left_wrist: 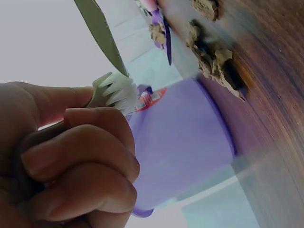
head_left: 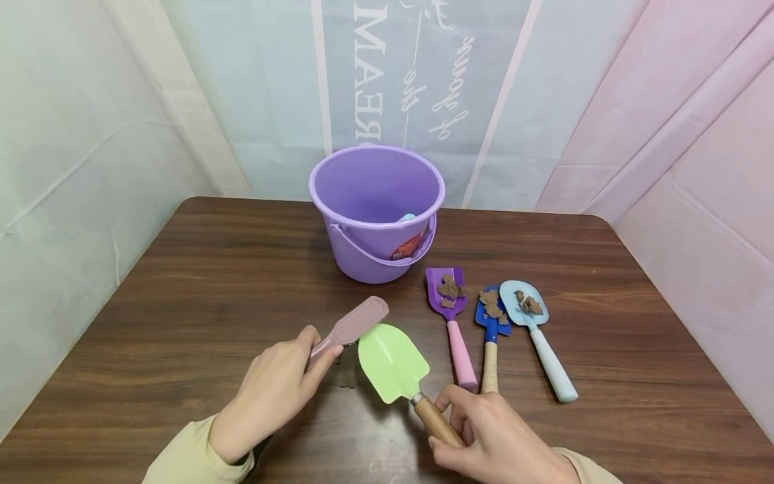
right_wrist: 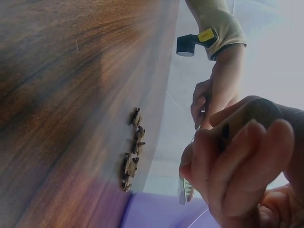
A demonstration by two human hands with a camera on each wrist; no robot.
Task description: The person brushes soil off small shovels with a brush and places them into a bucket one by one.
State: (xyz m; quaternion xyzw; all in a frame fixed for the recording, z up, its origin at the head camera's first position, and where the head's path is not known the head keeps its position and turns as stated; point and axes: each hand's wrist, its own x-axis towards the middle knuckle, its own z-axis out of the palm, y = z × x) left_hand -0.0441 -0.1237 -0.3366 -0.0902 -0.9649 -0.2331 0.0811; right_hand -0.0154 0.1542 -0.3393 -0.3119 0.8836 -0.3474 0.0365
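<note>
My left hand (head_left: 272, 383) grips a pinkish brush (head_left: 358, 321) by its handle. White bristles (left_wrist: 122, 93) show in the left wrist view, right at the edge of a light green toy shovel (head_left: 390, 359). My right hand (head_left: 498, 437) holds that shovel by its wooden handle (head_left: 437, 420), the blade raised over the table and tilted toward the brush. Brown crumbly clumps (right_wrist: 131, 164) lie on the wood beneath, mostly hidden by the shovel in the head view.
Behind the hands stands a purple bucket (head_left: 375, 252) with something light blue inside. To the right lie a purple shovel (head_left: 461, 356), a blue shovel (head_left: 491, 363) and a light blue shovel (head_left: 553, 366), each bearing brown pieces. Curtains (head_left: 254, 87) border the dark wooden table (head_left: 181, 289).
</note>
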